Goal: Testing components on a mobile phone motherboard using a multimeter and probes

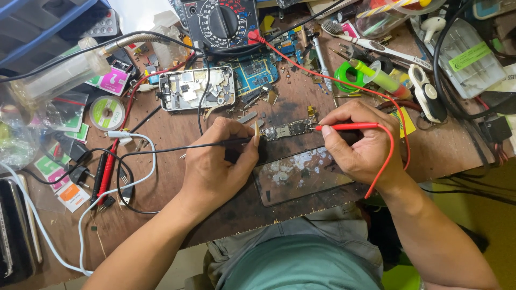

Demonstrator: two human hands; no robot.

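A narrow phone circuit board [287, 129] lies in the middle of the brown workbench [172, 126]. My left hand [220, 161] pinches a black test probe [239, 142], its tip at the board's left end. My right hand [357, 142] grips a red test probe [346, 127], its tip at the board's right end. The red lead [301, 67] and the black lead run back to a black dial multimeter [223, 21] at the far edge. A scratched glass plate [301, 174] lies just in front of the board, between my hands.
An opened phone housing [196, 88] and a blue circuit board [255, 70] lie behind the hands. A solder spool [106, 113], white cable [137, 177] and spare probes [105, 174] crowd the left. Tools, a green tape roll [346, 75] and a clear parts box [467, 53] fill the right.
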